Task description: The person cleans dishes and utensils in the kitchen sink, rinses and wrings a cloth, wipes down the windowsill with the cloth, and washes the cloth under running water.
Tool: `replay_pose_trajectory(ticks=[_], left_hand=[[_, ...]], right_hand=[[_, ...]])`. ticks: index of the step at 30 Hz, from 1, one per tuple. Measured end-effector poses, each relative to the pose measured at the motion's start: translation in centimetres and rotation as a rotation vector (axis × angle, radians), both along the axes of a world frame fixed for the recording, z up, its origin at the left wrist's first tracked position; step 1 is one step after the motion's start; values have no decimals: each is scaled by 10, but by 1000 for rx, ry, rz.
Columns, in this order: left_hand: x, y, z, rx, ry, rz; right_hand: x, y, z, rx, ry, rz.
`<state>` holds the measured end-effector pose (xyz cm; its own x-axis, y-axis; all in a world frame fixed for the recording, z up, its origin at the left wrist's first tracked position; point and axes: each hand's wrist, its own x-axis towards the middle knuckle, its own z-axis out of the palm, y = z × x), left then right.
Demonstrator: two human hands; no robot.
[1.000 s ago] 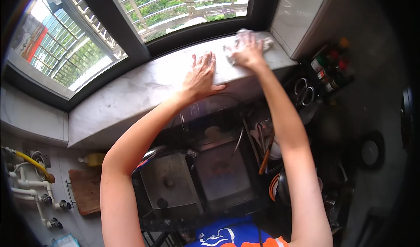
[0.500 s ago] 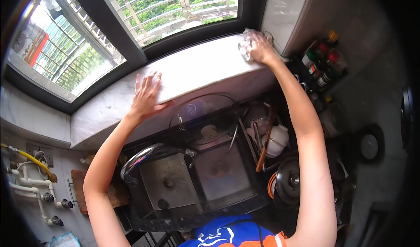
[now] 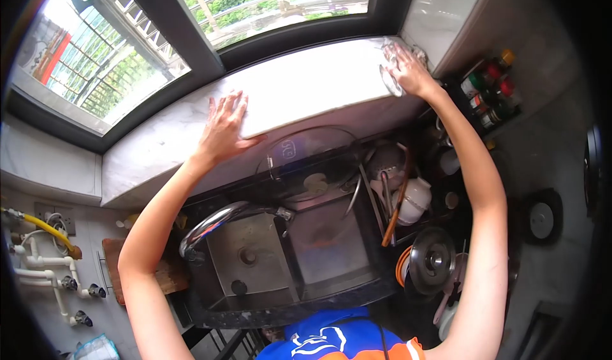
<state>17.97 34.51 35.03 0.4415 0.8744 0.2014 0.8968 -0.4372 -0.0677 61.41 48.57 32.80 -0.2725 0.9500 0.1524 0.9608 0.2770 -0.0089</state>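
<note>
A pale marble window sill (image 3: 306, 82) runs under the dark-framed window. My right hand (image 3: 408, 70) presses a crumpled whitish cloth (image 3: 391, 79) onto the sill's right end, near the side wall; its fingers lie over the cloth. Further left, my left hand (image 3: 223, 127) rests on the sill's front edge with fingers spread, holding nothing. Below the sill is a double sink (image 3: 248, 251) with a curved chrome faucet (image 3: 217, 223).
Right of the sink stand a rack with a white pot (image 3: 414, 200) and a wooden-handled utensil, and a dark lid (image 3: 433, 260). Spice bottles (image 3: 488, 95) are at the upper right. A cutting board (image 3: 115, 271) and white pipes (image 3: 48, 263) are at the left.
Over the past second my right hand has moved with the cloth to the sill's right end. My left hand has shifted left along the sill, away from my right hand.
</note>
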Motion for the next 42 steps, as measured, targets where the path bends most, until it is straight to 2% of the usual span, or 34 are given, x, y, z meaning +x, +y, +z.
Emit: replay_pose_trajectory(ticks=[2, 4, 5, 6, 7, 10, 11, 12, 15, 17, 18, 19, 22, 24, 25, 29, 31, 32, 33, 34, 36, 37, 39, 40, 42], left_hand=[[1, 2, -1, -8, -15, -5], [0, 3, -2, -3, -1, -4], [0, 3, -3, -5, -39, -3], [1, 4, -4, -2, -83, -5], [2, 4, -3, 7, -88, -5], [2, -1, -4, 6, -201, 25], [0, 0, -6, 51, -247, 0], [0, 1, -7, 92, -294, -31], [-3, 5, -8, 78, -294, -72], [2, 4, -4, 58, -299, -56], [1, 2, -4, 61, -278, -35], [-1, 0, -5, 61, -252, -13], [-5, 4, -9, 33, -95, 15], [-4, 5, -6, 57, -78, -23], [-3, 4, -5, 83, -61, -64], [-3, 5, -5, 80, -77, -38], [-3, 5, -10, 119, -76, -49], [1, 4, -8, 120, -74, -59], [3, 1, -4, 94, -84, -46], [5, -1, 0, 71, -92, -31], [0, 0, 1, 70, -97, -64], [-1, -1, -1, 62, -116, -86], [-4, 0, -4, 70, -96, -81], [-2, 1, -3, 73, -82, -61], [-1, 0, -5, 41, -82, -34]], right_hand=[[-18, 20, -10, 34, -38, 40], [-63, 15, -1, -25, -21, -239], [-83, 9, 3, -97, -95, -191], [-110, 2, -9, 21, -10, -105], [-149, -22, 17, 74, 7, 36], [-238, -53, 20, 49, 195, 254], [-256, -58, 0, 370, 148, 353], [-265, -70, 1, 253, 222, 369], [-249, -88, 8, 135, 245, 381], [-217, -75, -6, 459, 141, 586], [-198, -76, 18, 115, 117, 358], [-172, -70, 38, -69, -115, 277], [-62, 5, -11, 35, -61, 26], [-16, 21, -8, 43, 319, -112], [-13, 25, -13, 34, 319, -108], [-56, 8, -30, 268, -146, -103], [-146, -41, 13, -14, -237, 98], [-180, -59, 18, -100, -24, 173], [-214, -70, 18, -208, -32, 291], [-243, -71, -9, -21, 214, 377], [-274, -105, 1, 381, 182, 364], [-269, -102, -5, 388, 186, 350], [-256, -91, -18, 411, 271, 559], [-241, -77, -7, 420, 269, 542], [-199, -48, 20, -329, 133, 475]])
